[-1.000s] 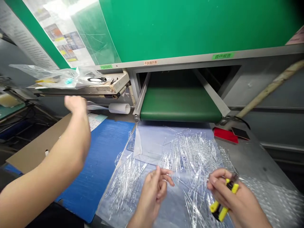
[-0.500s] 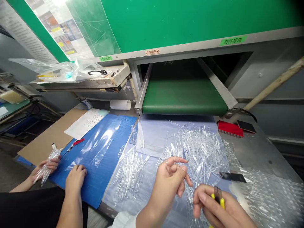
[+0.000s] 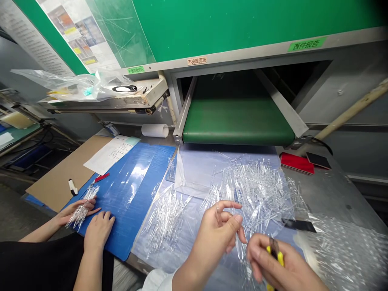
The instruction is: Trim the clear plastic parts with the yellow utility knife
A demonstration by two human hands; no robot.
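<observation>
My left hand (image 3: 220, 230) hovers over the near edge of a big heap of clear plastic pieces (image 3: 257, 190), thumb and fingers pinched on a thin clear plastic piece. My right hand (image 3: 274, 264) is closed around yellow-handled cutters (image 3: 276, 254) low in the view, just right of the left hand. A smaller heap of clear plastic pieces (image 3: 165, 214) lies to the left on a clear sheet.
A co-worker's two hands (image 3: 86, 216) at the left rest on a blue board (image 3: 133, 190), one holding a bundle of clear pieces. A green conveyor belt (image 3: 238, 121) ends behind the heap. Paper, cardboard, a red-and-black object (image 3: 298, 161) and bubble wrap (image 3: 342, 246) lie around.
The co-worker's arm came down from the shelf to the blue board and now holds a bundle. My hands dropped lower in view; my left thumb and fingers closed on a clear piece.
</observation>
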